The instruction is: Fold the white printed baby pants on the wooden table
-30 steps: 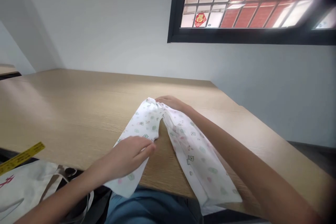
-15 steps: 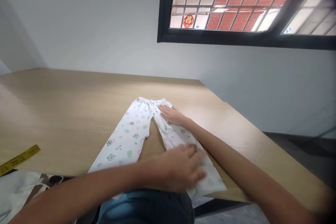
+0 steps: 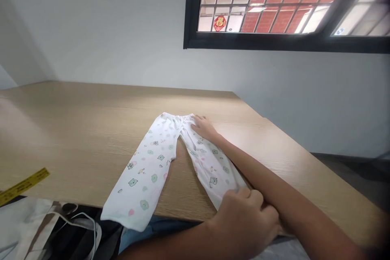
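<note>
Light oak-grain counter (image 3: 76, 130): white cotton baby trousers (image 3: 154, 162), pastel-printed, lie flat, legs apart. My right hand (image 3: 204, 127) rests open, pinning the waistband (image 3: 173, 118); my left hand (image 3: 243, 215) curls on one trouser leg (image 3: 213, 174), grip unclear.

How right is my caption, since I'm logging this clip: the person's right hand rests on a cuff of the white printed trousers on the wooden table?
Not quite: the right hand rests at the waistband of the white printed trousers, not on a cuff, on the wooden table. The head view shows this.
</note>
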`<state>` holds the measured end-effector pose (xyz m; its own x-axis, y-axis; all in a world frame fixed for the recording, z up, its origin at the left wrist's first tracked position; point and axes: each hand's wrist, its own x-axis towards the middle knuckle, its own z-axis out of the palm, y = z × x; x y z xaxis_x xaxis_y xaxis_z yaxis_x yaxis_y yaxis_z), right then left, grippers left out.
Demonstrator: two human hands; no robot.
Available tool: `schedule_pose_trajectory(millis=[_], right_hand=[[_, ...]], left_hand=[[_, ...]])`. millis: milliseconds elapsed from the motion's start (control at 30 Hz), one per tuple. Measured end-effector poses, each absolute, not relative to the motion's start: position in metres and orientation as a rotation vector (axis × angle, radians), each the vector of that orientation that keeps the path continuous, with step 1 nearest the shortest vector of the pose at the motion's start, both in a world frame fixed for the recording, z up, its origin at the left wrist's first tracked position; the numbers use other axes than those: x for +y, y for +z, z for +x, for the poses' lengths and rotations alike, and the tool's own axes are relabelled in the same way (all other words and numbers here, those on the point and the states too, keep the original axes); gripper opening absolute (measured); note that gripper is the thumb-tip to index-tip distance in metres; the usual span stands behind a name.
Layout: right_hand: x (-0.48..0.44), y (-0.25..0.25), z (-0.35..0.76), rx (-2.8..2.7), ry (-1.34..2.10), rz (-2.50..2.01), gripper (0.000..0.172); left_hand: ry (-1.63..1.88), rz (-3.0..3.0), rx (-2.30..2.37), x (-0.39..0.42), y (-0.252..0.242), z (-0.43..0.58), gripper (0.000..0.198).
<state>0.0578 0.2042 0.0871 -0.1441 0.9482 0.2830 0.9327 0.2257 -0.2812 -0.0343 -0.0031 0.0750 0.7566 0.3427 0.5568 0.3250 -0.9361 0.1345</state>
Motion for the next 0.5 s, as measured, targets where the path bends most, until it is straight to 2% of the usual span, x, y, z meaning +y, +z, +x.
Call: schedule_pose_trajectory(millis=[133, 233, 367, 500], right_hand=[[0.201, 0.09, 0.057, -1.941, 0.085, -1.838, 0.052], [0.202, 0.095, 0.062, -1.916, 0.247, -1.773, 0.043], [0.207, 0.105, 0.078, -1.847, 0.581, -1.711, 0.023], [0.205, 0.126, 0.082, -1.77, 0.833, -1.586, 0.029]], left_hand=[[0.847, 2.904, 0.572, 0.001, 0.074, -0.031, 0.021], [0.881, 2.865, 0.597, 0.003, 0.071, -0.031, 0.018], [0.92, 2.788, 0.655, 0.004, 0.071, -0.034, 0.008], [1.127, 2.548, 0.764, 0.004, 0.089, -0.06, 0.005]])
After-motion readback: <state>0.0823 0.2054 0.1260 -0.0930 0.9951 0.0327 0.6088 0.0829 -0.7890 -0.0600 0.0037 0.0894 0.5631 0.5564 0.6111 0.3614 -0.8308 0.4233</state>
